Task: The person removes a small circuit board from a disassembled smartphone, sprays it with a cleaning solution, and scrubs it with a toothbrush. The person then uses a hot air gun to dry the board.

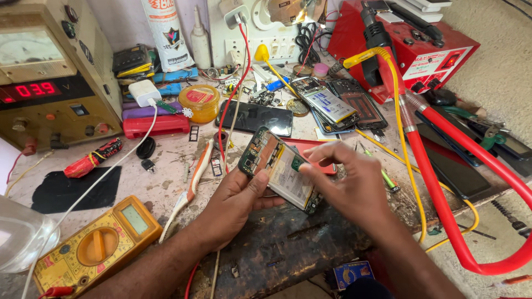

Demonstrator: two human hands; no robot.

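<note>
I'm gripping one opened phone point(280, 169) in my left hand point(239, 200); my right hand point(349, 185) is pinching one thin tool point(289, 149) over it, two more phones point(332, 105) lying behind.

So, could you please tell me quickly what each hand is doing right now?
Left hand: closed around the opened phone, holding it up.
Right hand: fingers pinched at the phone's upper edge; whether they grip anything cannot be told.

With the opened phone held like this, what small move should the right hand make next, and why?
Probably ease the thin tool's tip a little further along the board. The left hand cradles the opened phone, back cover off, battery and circuit board exposed, while the right hand pinches a thin tool pointing at the board, so the work appears mid-way.
</note>
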